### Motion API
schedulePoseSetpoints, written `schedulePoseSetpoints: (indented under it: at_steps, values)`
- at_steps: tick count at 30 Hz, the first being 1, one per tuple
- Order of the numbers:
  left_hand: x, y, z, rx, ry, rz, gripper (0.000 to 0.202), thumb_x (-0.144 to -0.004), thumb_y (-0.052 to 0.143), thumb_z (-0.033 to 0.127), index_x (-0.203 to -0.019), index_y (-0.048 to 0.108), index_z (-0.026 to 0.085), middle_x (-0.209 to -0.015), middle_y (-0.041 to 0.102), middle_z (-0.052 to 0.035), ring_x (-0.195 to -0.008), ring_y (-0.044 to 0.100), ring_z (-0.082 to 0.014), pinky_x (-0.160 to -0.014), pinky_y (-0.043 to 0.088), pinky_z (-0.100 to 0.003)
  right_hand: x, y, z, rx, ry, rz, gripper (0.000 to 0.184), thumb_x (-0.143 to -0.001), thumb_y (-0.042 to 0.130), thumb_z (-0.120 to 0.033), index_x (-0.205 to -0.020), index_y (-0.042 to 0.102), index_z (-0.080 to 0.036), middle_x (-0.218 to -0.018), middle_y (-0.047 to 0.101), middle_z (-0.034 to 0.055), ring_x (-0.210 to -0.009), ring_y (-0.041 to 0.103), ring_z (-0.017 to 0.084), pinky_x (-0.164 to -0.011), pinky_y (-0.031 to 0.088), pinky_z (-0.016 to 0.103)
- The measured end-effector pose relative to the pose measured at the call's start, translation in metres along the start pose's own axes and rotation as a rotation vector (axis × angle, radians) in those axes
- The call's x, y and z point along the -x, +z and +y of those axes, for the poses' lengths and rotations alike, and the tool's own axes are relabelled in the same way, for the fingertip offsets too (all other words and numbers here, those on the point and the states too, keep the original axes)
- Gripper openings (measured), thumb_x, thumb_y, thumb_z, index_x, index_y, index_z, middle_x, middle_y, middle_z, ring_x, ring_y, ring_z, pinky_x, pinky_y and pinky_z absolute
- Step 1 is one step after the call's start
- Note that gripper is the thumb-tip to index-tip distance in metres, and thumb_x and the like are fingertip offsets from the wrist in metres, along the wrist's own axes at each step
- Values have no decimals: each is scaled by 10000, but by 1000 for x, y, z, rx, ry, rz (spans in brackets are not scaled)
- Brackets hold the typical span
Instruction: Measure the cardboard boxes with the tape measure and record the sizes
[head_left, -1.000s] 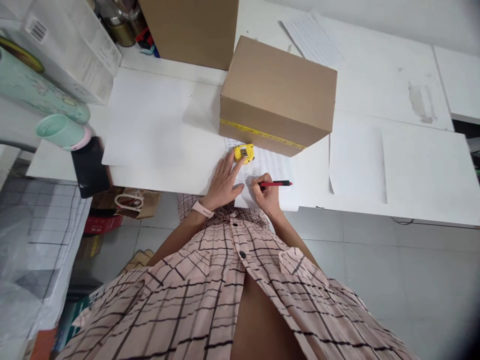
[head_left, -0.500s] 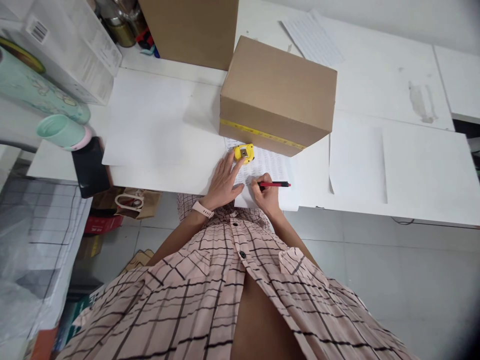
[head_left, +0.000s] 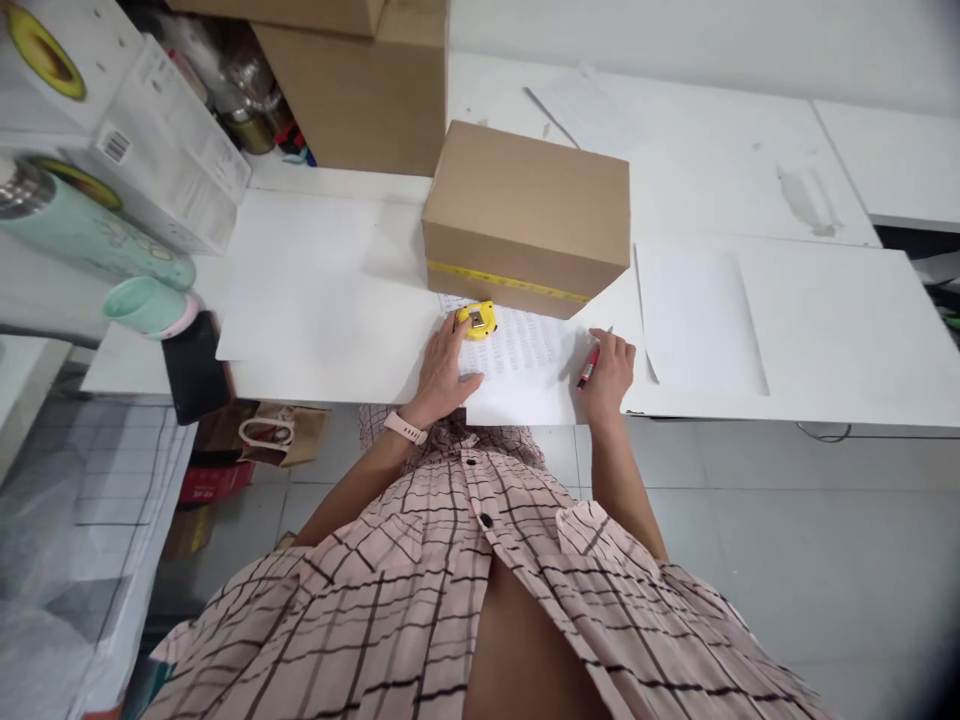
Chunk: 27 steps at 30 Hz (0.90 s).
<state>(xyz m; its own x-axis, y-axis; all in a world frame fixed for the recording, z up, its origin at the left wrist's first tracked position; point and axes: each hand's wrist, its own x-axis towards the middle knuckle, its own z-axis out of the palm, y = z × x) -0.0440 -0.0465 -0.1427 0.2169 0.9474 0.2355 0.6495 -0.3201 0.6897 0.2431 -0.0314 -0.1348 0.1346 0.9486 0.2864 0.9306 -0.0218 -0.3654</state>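
A closed cardboard box (head_left: 525,205) stands on the white table (head_left: 787,330). A yellow tape runs along its lower front edge from a small yellow tape measure (head_left: 477,320) lying on a printed sheet (head_left: 525,355). My left hand (head_left: 444,368) lies flat on that sheet, fingers spread, fingertips touching the tape measure. My right hand (head_left: 609,370) rests at the sheet's right side, closed around a red pen (head_left: 588,366) that points up toward the box.
A larger cardboard box (head_left: 360,90) stands behind. White cartons (head_left: 161,150), a mint flask (head_left: 90,235) and its cap (head_left: 146,305) sit at the left, with a black phone (head_left: 193,365) at the table edge. Loose white sheets (head_left: 697,320) lie right of the box.
My right hand has lifted off the written lines and moved right, the pen swinging from level to pointing up. The view has tilted up a little. My left hand stays put.
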Motion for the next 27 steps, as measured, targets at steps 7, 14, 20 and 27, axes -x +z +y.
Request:
schedulePoseSetpoints:
  at_steps: [7,14,20,27]
  values:
    - [-41,1,9,-69,-28,133,654,-793,718,150,-1386,448,212,-1446,546,-165,-1384,491,-338,-1183,375,-546,-9,12,-6,92,41,-9,525,-927,375,-103,-1385,602,-221,-1328,633,159,-1162,516,325,-934,406,482]
    - [-57,-13,30,241,-141,25,625,-781,794,261,-1320,479,232,-1254,643,-129,-1204,614,-308,-1045,464,-484,-5,-4,-27,-411,94,146,339,-951,439,-225,-1174,693,-200,-1215,684,152,-1152,577,299,-1026,427,514]
    - [-54,-41,62,797,-132,-232,626,-888,720,484,-1395,415,279,-1055,640,-41,-932,633,-178,-838,511,-327,-16,-33,-79,-1399,258,-423,496,-827,672,-687,-995,735,-225,-921,737,65,-875,686,212,-864,562,405]
    - [-73,-75,74,802,-132,-270,662,-832,780,456,-1372,443,272,-967,621,-7,-815,594,-141,-749,503,-288,-36,-51,-101,-1564,337,-481,483,-680,843,-636,-773,650,-203,-716,631,-4,-657,559,126,-669,506,303]
